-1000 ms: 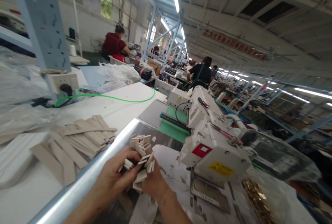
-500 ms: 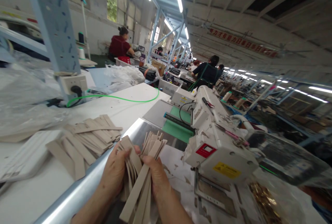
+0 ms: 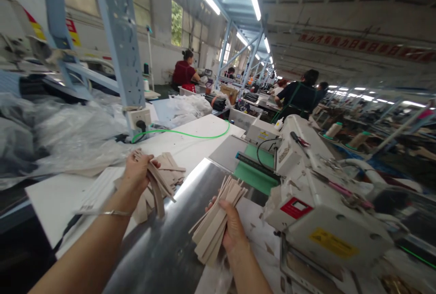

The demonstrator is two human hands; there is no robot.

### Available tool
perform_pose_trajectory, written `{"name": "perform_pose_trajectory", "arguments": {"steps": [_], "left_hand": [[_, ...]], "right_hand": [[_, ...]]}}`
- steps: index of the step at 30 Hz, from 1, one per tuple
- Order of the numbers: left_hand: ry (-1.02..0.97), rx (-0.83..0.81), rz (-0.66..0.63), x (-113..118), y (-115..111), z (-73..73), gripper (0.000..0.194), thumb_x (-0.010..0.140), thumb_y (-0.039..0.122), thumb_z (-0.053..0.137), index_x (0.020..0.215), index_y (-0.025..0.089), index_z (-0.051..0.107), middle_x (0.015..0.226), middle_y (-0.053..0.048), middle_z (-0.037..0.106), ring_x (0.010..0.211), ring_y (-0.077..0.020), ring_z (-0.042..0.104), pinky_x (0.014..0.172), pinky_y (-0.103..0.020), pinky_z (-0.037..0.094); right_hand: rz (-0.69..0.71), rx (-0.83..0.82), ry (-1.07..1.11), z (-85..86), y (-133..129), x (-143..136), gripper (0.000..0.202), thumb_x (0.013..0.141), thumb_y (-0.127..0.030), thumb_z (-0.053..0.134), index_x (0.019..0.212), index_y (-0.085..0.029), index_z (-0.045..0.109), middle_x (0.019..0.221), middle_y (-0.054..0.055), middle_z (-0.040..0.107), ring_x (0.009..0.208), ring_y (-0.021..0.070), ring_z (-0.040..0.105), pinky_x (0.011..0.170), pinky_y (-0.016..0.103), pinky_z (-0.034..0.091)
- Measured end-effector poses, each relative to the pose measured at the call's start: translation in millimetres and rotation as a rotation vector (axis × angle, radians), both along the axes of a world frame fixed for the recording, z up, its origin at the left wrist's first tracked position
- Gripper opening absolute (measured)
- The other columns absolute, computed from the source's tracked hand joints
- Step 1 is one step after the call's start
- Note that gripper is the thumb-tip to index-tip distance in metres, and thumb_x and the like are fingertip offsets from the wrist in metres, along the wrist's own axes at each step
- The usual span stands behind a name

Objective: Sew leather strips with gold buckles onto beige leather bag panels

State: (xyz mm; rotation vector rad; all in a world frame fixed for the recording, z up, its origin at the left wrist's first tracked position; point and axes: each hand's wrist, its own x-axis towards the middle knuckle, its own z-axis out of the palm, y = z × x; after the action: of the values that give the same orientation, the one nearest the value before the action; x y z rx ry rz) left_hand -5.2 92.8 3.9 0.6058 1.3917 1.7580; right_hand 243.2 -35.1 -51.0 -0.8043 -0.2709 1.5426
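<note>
My left hand (image 3: 136,175) is closed on a few beige strips (image 3: 160,185), which bend down from its fingers. It is over a loose pile of similar strips (image 3: 171,166) on the white table (image 3: 190,142). A thick fanned bundle of beige strips (image 3: 214,226) is gripped in my right hand (image 3: 233,223), thumb on top. That bundle is above the shiny metal plate (image 3: 163,248), left of the sewing machine. What the strips are made of I cannot tell.
A large white sewing machine (image 3: 327,221) stands at the right, with a green panel (image 3: 257,169) behind. A green cord (image 3: 190,135) crosses the white table from a socket on the blue post (image 3: 117,39). Clear plastic sheeting (image 3: 78,126) lies left. Two co-workers sit farther back.
My hands have moved apart. The left one has gone left to the pile with a few strips, while the right keeps the bundle. The view has turned left.
</note>
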Motion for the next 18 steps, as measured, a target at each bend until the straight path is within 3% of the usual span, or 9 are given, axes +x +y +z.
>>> {"name": "perform_pose_trajectory", "arguments": {"steps": [3,6,8,11,15,18], "left_hand": [[0.221,-0.114,0.013,-20.7,18.9,-16.6,0.051,0.069,0.014,0.057,0.117,0.021,0.042,0.077,0.004,0.053,0.06,-0.0153,0.061,0.072,-0.043,0.058],[0.482,-0.19,0.039,-33.7,27.3,-32.7,0.048,0.067,0.02,0.063,0.112,0.017,0.048,0.089,-0.005,0.06,0.092,-0.0303,0.066,0.095,-0.055,0.05],[0.641,-0.196,0.056,-38.3,29.7,-40.3,0.052,0.066,0.025,0.065,0.114,0.013,0.049,0.108,-0.015,0.062,0.115,-0.0378,0.058,0.108,-0.056,0.04],[0.844,-0.142,0.053,-41.0,28.9,-47.6,0.057,0.068,0.026,0.061,0.12,0.008,0.047,0.133,-0.025,0.053,0.135,-0.0403,0.042,0.116,-0.053,0.03],[1.031,-0.053,0.037,-38.7,20.2,-46.7,0.046,0.068,0.022,0.057,0.112,0.007,0.054,0.134,-0.028,0.053,0.138,-0.044,0.038,0.119,-0.059,0.019],[1.08,0.035,0.035,-23.2,11.0,-30.4,0.041,0.073,0.03,0.059,0.108,0.01,0.056,0.123,-0.021,0.06,0.137,-0.0468,0.037,0.116,-0.065,0.018]], "right_hand": [[0.002,-0.003,-0.02,-0.3,-0.1,-1.9,0.029,0.061,-0.027,0.084,0.084,-0.018,0.069,0.085,0.003,0.076,0.075,0.0206,0.072,0.08,0.036,0.062],[-0.001,-0.008,-0.018,1.8,0.7,-3.4,0.034,0.058,-0.025,0.086,0.086,-0.018,0.069,0.081,0.002,0.076,0.07,0.0203,0.072,0.077,0.037,0.062],[0.006,-0.002,-0.013,2.5,0.9,-3.8,0.033,0.058,-0.025,0.086,0.085,-0.017,0.069,0.081,0.003,0.076,0.07,0.0204,0.072,0.076,0.037,0.062],[0.036,0.014,-0.013,1.3,0.8,-3.6,0.03,0.06,-0.025,0.085,0.084,-0.016,0.069,0.081,0.003,0.076,0.072,0.0199,0.072,0.078,0.036,0.061],[0.051,0.023,-0.048,0.3,-0.6,-3.8,0.03,0.06,-0.027,0.085,0.082,-0.016,0.068,0.081,0.004,0.075,0.072,0.0202,0.072,0.074,0.035,0.061],[0.06,0.025,-0.114,6.4,-3.9,-5.8,0.033,0.057,-0.03,0.083,0.082,-0.016,0.067,0.069,0.003,0.072,0.063,0.021,0.07,0.066,0.036,0.061]]}}
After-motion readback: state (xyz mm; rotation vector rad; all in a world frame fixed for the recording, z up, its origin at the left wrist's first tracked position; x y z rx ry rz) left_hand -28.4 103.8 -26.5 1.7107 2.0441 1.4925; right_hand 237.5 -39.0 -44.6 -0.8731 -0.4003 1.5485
